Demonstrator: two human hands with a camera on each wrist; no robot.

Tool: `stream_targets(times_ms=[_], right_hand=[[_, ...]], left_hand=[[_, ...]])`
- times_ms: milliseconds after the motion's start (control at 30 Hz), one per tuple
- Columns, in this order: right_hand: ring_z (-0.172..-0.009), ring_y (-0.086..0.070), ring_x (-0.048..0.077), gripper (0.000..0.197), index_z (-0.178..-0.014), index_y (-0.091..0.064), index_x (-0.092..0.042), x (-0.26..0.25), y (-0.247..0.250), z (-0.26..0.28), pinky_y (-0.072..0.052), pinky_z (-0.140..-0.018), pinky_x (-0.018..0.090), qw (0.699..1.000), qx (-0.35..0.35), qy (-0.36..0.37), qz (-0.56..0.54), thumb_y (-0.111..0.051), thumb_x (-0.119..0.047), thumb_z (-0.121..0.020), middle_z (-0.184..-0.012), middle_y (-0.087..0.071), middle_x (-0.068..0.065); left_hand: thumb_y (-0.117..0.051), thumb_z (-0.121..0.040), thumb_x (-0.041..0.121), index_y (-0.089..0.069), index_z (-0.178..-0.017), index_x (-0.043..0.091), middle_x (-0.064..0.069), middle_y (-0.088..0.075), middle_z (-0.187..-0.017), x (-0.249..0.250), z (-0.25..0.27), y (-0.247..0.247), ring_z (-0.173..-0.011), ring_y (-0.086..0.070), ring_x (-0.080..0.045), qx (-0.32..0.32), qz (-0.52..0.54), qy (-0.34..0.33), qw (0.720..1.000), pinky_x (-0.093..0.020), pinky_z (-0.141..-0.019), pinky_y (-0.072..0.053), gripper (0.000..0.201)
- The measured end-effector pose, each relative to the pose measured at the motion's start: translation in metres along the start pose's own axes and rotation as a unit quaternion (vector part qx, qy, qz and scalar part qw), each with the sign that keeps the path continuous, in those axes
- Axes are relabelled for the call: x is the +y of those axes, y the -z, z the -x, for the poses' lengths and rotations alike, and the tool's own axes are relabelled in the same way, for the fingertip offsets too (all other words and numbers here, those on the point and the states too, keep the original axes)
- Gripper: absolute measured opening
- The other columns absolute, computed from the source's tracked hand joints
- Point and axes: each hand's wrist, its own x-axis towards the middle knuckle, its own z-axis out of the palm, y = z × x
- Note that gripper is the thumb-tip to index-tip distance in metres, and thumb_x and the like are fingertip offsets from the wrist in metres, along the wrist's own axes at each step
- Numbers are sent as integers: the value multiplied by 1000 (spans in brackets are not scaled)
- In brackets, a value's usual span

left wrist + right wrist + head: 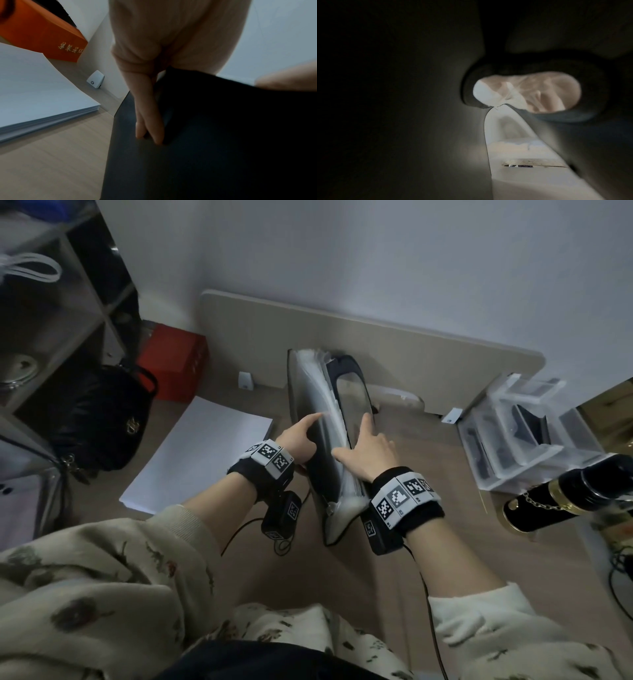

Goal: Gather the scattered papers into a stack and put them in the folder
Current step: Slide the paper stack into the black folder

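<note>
A dark folder [317, 446] with clear plastic sleeves stands on edge in the middle of the desk, spread open at the top. My left hand [298, 436] grips its left cover, thumb over the top and straight fingers [149, 121] flat against the outer side of the folder [214, 142]. My right hand [370, 450] holds the right cover, index finger stretched along it and thumb on the sleeves. The right wrist view is dark, with fingers [539, 92] seen through an oval opening. A stack of white papers [202, 453] lies flat left of the folder, also in the left wrist view [39, 92].
A red box [174, 364] and a black handbag [99, 419] sit beyond and left of the papers, below an open shelf unit [51, 313]. Clear plastic drawers [513, 436] and a black-and-gold cylinder [561, 501] are at the right. The desk's back panel [376, 344] rises behind.
</note>
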Motion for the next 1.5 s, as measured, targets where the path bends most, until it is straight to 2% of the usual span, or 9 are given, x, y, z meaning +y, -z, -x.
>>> stream_targets(times_ms=[200, 400, 600, 833, 1000, 1167, 1267, 1400, 1500], right_hand=[[-132, -36, 42, 108, -151, 8, -18, -10, -7, 1, -37, -102, 41, 995, -72, -39, -54, -61, -53, -75, -152, -17, 25], [-128, -44, 36, 105, -152, 4, -14, -7, -11, -7, -40, -97, 36, 995, -65, -45, -53, -62, -44, -76, -146, -35, 23], [-113, -55, 35, 85, -147, -17, -13, 1, -9, -9, -48, -94, 39, 991, -66, -17, -113, -60, -26, -75, -131, -53, 16], [-114, -55, 31, 79, -141, -35, -15, 23, -8, -17, -48, -94, 36, 971, 8, -23, -238, -65, -8, -69, -127, -55, 13], [-135, -36, 26, 87, -151, -18, -10, 41, -4, -15, -32, -104, 29, 944, 29, -64, -323, -62, 7, -78, -151, -32, 10], [-134, -38, 24, 86, -151, -17, -10, 36, -7, -13, -33, -103, 27, 935, 33, -52, -350, -59, 10, -79, -150, -34, 10], [-129, -44, 26, 89, -151, -18, -19, 27, -14, -11, -39, -107, 36, 934, 40, -40, -352, -57, 7, -76, -143, -43, 9], [-88, -59, 18, 94, -146, -21, -43, 19, -17, -7, -54, -88, 37, 938, 55, -7, -342, -51, 8, -72, -101, -50, -5], [-89, -64, 24, 94, -139, -23, -54, 13, -18, -1, -56, -86, 41, 940, 56, 20, -337, -47, 3, -68, -129, -55, -3]], left_hand=[[-37, -84, -6, -21, -147, 43, -8, -46, -142, -2, -2, 0, -85, -65, -21, 16, -30, -15, 999, -21, -46, -49, 82], [-34, -85, -8, -18, -147, 45, -14, -49, -137, -3, -2, 2, -61, -56, -15, -6, -20, -22, 1000, -17, -40, -45, 83], [-32, -86, -11, -26, -144, 47, -5, -42, -141, -7, 7, 10, -98, -62, -27, -19, 31, -15, 999, -28, -52, -57, 82], [-30, -83, -11, -45, -137, 40, -10, -49, -134, -26, 5, 17, -93, -66, -34, 33, 96, 27, 994, -36, -53, -59, 75], [-35, -85, -12, -45, -138, 32, -10, -47, -136, -37, 1, 25, -90, -65, -31, 76, 126, 50, 988, -40, -56, -60, 70], [-33, -84, -8, -38, -143, 30, -6, -53, -117, -27, 0, 18, -76, -66, -23, 78, 93, 38, 992, -44, -65, -60, 71], [-38, -82, -3, -34, -144, 34, -6, -50, -130, -26, 2, 17, -95, -64, -28, 70, 52, 29, 996, -44, -62, -61, 72], [-40, -82, -1, -33, -143, 38, -5, -48, -133, -30, 3, 21, -102, -59, -29, 77, 25, 31, 996, -44, -62, -61, 73], [-43, -82, 2, -35, -141, 39, -5, -52, -126, -35, 0, 22, -100, -60, -27, 76, 30, 14, 997, -40, -61, -61, 70]])
